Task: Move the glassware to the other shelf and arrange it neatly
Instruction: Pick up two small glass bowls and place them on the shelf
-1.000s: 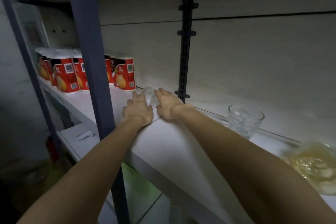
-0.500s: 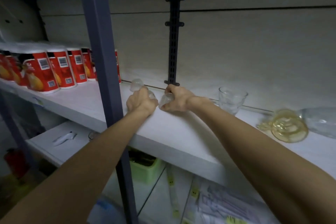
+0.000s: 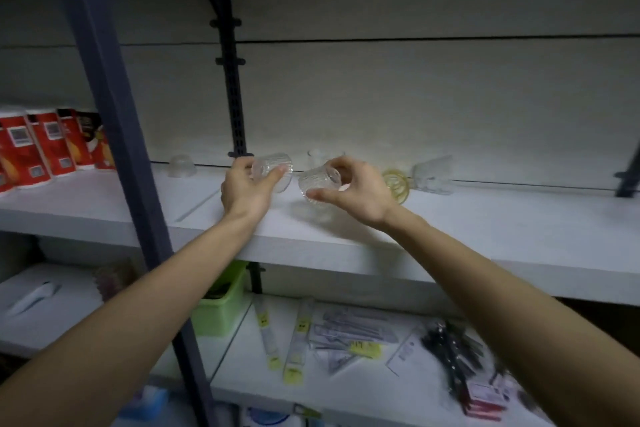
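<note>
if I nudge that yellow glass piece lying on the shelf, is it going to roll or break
The yellow glass piece looks round and seems to rest on its edge, so a nudge could roll it. It appears thin and fragile, and a clear glass lies close beside it.

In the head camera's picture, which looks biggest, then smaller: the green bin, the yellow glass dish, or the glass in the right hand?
1. Green bin, though it sits nearer the camera.
2. Glass in the right hand.
3. Yellow glass dish, partly hidden by the right hand, so the last two are uncertain.

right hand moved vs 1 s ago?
Yes. The right hand left the shelf, now raised above it holding a glass, and sits further right of the black upright.
</note>
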Available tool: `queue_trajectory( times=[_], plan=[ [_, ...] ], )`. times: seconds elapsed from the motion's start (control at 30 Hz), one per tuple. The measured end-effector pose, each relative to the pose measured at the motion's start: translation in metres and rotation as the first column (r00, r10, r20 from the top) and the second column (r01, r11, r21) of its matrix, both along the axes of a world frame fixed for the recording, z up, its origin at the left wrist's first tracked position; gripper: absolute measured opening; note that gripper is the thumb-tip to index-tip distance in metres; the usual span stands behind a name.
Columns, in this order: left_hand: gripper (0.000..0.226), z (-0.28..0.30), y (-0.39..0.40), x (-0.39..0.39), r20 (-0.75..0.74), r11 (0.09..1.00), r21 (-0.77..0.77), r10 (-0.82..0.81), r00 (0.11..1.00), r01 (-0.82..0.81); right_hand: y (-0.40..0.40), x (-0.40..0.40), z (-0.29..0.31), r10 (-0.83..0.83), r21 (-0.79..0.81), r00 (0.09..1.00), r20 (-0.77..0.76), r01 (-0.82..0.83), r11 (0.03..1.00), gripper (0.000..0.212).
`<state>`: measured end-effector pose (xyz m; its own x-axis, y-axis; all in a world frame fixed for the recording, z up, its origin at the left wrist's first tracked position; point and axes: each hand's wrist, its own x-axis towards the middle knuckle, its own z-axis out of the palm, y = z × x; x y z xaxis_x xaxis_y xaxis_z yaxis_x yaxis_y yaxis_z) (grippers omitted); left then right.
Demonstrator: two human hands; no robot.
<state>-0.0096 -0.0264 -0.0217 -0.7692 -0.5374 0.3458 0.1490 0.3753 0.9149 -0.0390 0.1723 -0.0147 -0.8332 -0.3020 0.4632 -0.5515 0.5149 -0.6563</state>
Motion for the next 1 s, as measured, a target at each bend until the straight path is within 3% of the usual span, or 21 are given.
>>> queue_trajectory(
  times=[0.17,0.3,0.47,0.67,0.9,1.0],
  plan=[
    [0.052,0.002,0.104,0.030,-0.103,0.970,0.167,-0.162,0.981,0.177,0.112,0.051,-0.010,-0.141,-0.345,0.990,-0.010,0.129,0.930,0.047],
    [0.045,0.002,0.208,0.060,-0.170,0.906,0.272,-0.287,0.943,0.325,0.221,0.086,-0.017,-0.234,-0.484,0.972,0.020,0.215,0.848,0.070],
    [0.043,-0.007,0.344,0.098,-0.193,0.813,0.264,-0.482,0.854,0.519,0.353,0.148,-0.032,-0.359,-0.471,0.933,-0.014,0.310,0.826,0.073],
    [0.072,-0.020,0.484,0.142,-0.126,0.666,0.076,-0.732,0.669,0.742,0.496,0.224,-0.049,-0.538,-0.381,0.835,-0.117,0.463,0.800,0.073],
    [0.054,-0.027,0.625,0.163,-0.096,0.447,-0.032,-0.892,0.442,0.894,0.627,0.258,-0.053,-0.695,-0.445,0.718,-0.034,0.612,0.654,0.079],
    [0.058,-0.027,0.678,0.153,-0.099,0.434,0.003,-0.896,0.432,0.901,0.672,0.256,-0.055,-0.717,-0.469,0.696,0.025,0.642,0.607,0.082]
  ],
)
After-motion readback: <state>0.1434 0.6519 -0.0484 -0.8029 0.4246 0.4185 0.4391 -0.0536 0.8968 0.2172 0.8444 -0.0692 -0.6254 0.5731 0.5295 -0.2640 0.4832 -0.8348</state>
